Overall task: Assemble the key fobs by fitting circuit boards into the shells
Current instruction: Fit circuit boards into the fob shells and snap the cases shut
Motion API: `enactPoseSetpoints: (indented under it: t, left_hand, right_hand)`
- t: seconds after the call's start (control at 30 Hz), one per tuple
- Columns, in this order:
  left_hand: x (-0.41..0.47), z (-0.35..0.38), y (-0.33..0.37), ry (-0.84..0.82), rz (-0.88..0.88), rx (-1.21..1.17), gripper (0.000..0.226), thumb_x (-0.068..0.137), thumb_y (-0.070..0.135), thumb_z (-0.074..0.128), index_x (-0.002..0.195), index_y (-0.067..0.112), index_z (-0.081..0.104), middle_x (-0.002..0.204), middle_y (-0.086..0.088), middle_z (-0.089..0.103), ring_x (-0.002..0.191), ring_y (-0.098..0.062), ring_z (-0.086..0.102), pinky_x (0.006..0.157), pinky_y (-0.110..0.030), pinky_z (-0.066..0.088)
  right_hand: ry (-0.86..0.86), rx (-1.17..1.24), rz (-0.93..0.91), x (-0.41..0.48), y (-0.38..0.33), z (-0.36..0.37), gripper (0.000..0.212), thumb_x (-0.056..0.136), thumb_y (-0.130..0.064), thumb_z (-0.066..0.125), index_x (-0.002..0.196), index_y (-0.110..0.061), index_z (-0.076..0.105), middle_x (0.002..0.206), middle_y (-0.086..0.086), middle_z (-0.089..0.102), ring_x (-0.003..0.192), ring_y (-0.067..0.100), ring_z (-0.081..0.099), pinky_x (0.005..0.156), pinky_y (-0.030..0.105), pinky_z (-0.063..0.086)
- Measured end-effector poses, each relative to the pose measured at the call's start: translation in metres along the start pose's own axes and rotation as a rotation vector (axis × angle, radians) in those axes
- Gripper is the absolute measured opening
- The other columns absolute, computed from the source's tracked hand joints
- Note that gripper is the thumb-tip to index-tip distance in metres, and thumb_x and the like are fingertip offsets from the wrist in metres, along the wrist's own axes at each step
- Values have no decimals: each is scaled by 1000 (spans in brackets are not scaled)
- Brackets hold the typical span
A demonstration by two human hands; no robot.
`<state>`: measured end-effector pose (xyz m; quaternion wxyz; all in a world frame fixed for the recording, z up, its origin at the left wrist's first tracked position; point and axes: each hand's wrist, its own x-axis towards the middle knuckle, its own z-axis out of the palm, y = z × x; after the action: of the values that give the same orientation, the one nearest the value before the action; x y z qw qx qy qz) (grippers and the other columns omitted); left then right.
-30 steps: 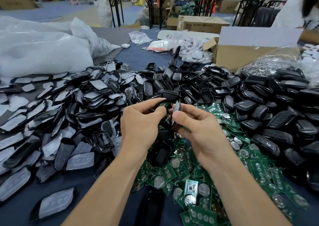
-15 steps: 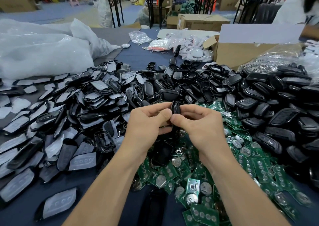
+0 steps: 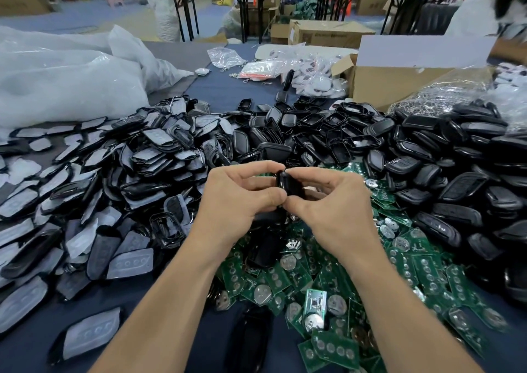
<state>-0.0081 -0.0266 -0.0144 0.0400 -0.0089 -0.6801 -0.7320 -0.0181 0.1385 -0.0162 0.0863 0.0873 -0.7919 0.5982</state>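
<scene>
Above the desk's (image 3: 216, 93) near edge, the left hand (image 3: 236, 201) and right hand (image 3: 333, 204) both pinched one black key fob shell (image 3: 286, 183), over green circuit boards (image 3: 336, 284).

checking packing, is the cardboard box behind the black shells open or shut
Open: the cardboard box has its large flap standing up and a small side flap splayed outward.

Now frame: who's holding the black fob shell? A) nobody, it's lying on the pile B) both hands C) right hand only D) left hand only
B: the left hand and right hand both pinch the black fob shell, held up over the green circuit boards.
</scene>
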Motion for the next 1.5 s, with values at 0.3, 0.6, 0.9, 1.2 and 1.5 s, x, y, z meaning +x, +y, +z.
enactPoseSetpoints:
  t: [0.3,0.6,0.9,1.2,1.5]
  left_hand:
    - [-1,5,-3,33,-5,-21,31,83,-9,80,86,23,82,86,-15,80,73,-22,76,70,-34,65]
    - [-1,4,-8,131,-41,-100,37,82,-13,77,82,24,84,87,-14,80,77,-24,79,68,-29,63]
    - [0,0,-5,26,10,-46,45,73,-12,83,99,25,83,95,-15,81,79,-26,78,70,-31,62]
    - [-2,5,-6,93,-5,-59,47,76,-14,82,95,29,85,93,-12,81,79,-24,79,69,-27,61]
    - [-2,3,-3,85,-24,-41,51,61,15,97,106,31,83,98,-6,82,89,-21,79,78,-26,61]
  right_hand:
    - [43,-247,-142,-10,-5,5,43,76,-10,84,112,-32,80,105,-22,74,99,-4,68,92,19,56]
    - [22,27,31,1,-1,7,29,86,-11,75,94,-38,82,87,-19,78,83,2,74,76,20,58]
    - [-5,235,114,7,2,1,32,88,-3,75,87,-33,84,86,-3,81,84,20,78,79,41,65]
    - [-15,348,216,7,2,1,35,95,-2,67,84,-30,85,88,1,81,87,23,77,71,36,64]
    - [-135,158,144,7,6,-7,39,76,-10,88,106,-33,80,92,-18,80,88,3,76,78,18,59]
